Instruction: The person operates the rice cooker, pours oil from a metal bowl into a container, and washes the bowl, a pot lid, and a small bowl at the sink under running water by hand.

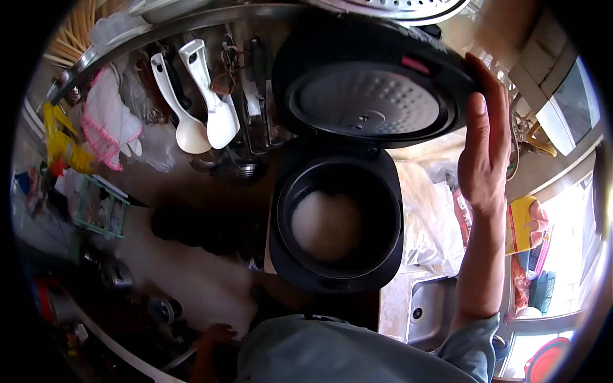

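A black rice cooker (377,281) stands below me with its lid (370,102) raised. Whitish contents (325,226), perhaps rice, lie at the bottom of its round dark pot. My right hand (488,140) rests against the right edge of the lid, fingers stretched along it and thumb on the near side. My left hand (220,335) hangs low at the bottom left, dim and partly blurred, close to my body; I cannot make out whether it holds anything.
A white spoon (191,131) and a white rice paddle (223,124) hang with other utensils at the upper left. Right of the cooker are clear plastic bags (431,223) and a metal sink (431,309). A green rack (102,207) stands at the left.
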